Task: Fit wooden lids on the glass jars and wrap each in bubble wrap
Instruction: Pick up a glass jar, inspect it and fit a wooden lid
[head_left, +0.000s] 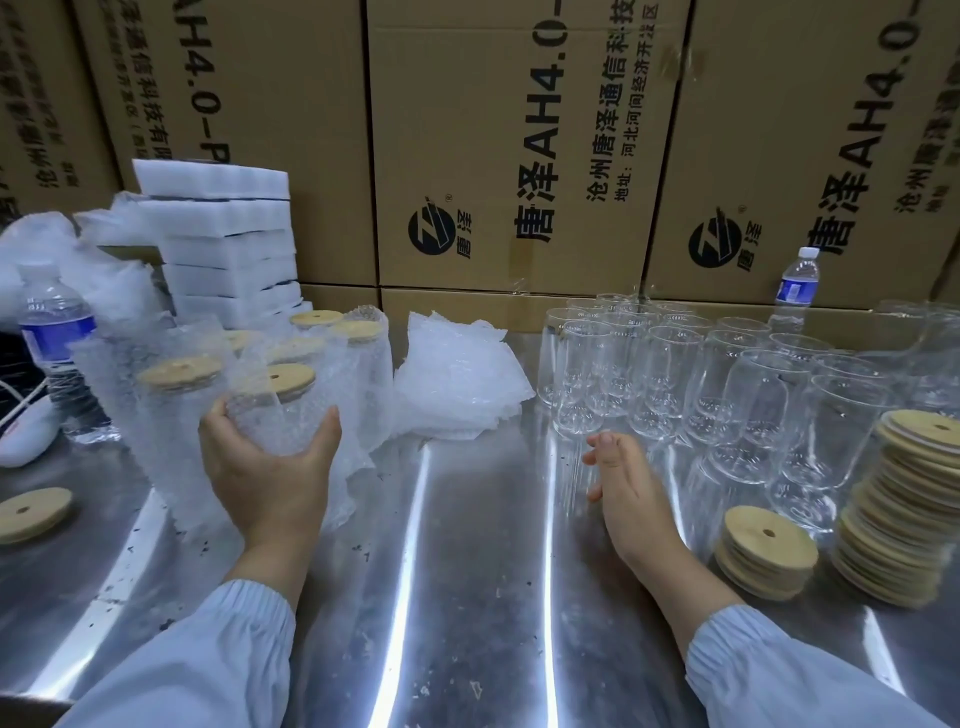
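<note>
Left hand (270, 467): fingers and thumb curled round the lower half of a wrapped jar (280, 415), gripping it from the near side. The jar is sheathed in bubble wrap, long axis upright, mouth up, closed by a round wooden lid (288, 376) with a small hole in it. Cannot tell whether its base touches the steel table (467, 597). It sits at the near edge of the other wrapped jars (176, 395), left of centre; these are also lidded and upright.

Right hand (623, 483): fingers loosely extended, holding nothing, low over the table just in front of the bare jars (649, 374).

Bare jars: clear glass, mouths up, clustered at right, no lids on. Near them, a short lid stack (766, 551) and a tall, leaning lid stack (904, 519). One loose lid (31, 514) lies flat at the far left.

Bubble wrap sheets (457, 384) are piled between the two jar groups. White foam blocks (223, 244) are stacked behind the wrapped jars.

Two water bottles with blue labels, left bottle (52, 338) and right bottle (797, 283); the label print is too small to read.

Cardboard boxes (519, 156) behind: print runs sideways, "唐泽AH4.0", a round black logo, "地址:河北河间经济开发区".
</note>
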